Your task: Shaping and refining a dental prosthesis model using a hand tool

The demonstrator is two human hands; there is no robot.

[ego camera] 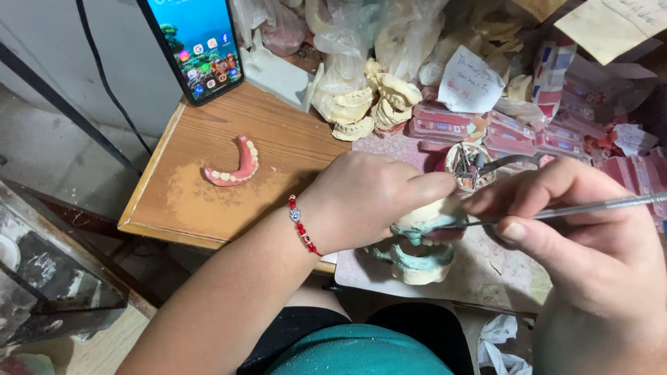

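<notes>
My left hand (375, 198) grips a cream plaster dental model (424, 260) with greenish patches, held just over the near edge of the wooden table (160, 208). A red bead bracelet circles that wrist. My right hand (583, 222) pinches a thin metal hand tool (590, 207); its tip touches the top of the model between my left fingers. A pink wax denture arch with white teeth (233, 167) lies apart on the table to the left, on a dusty patch.
A smartphone (198, 45) with a lit screen leans at the back left. Several plaster jaw casts (372, 104) and plastic bags pile up behind. Pink flat boxes (521, 128), a paper note and a small round dish with tools (469, 167) crowd the right.
</notes>
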